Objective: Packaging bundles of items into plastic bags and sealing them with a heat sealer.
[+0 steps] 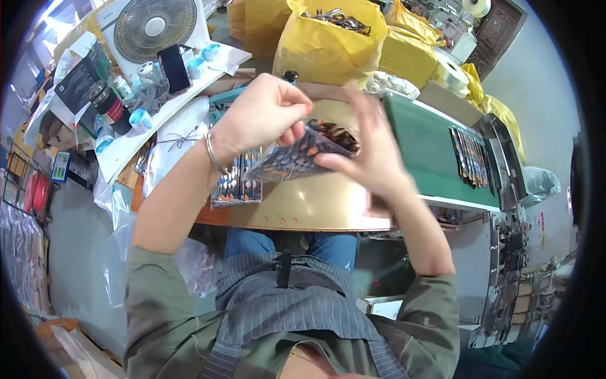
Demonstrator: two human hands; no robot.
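Note:
A clear plastic bag [293, 158] full of slim dark sachets with orange and blue marks is tilted over the brass-coloured tabletop [303, 205] in front of me. My left hand [268, 114], with a silver bangle at the wrist, is closed in a pinch at the bag's upper left edge. On the bag's other side is my right hand [372, 148], fingers stretched out and smeared by motion, its thumb against the bag's right side. Dark sachet ends [334, 136] show at the bag's mouth. Just left of the bag stand open boxes [237, 183] packed with similar sachets.
To the right, a green conveyor belt [420, 148] carries a row of sachets [470, 158]. Yellow sacks [328, 47] stand behind the table. A white side table [170, 101] at left holds a fan [151, 28], a phone [173, 69] and a dark bottle [110, 104].

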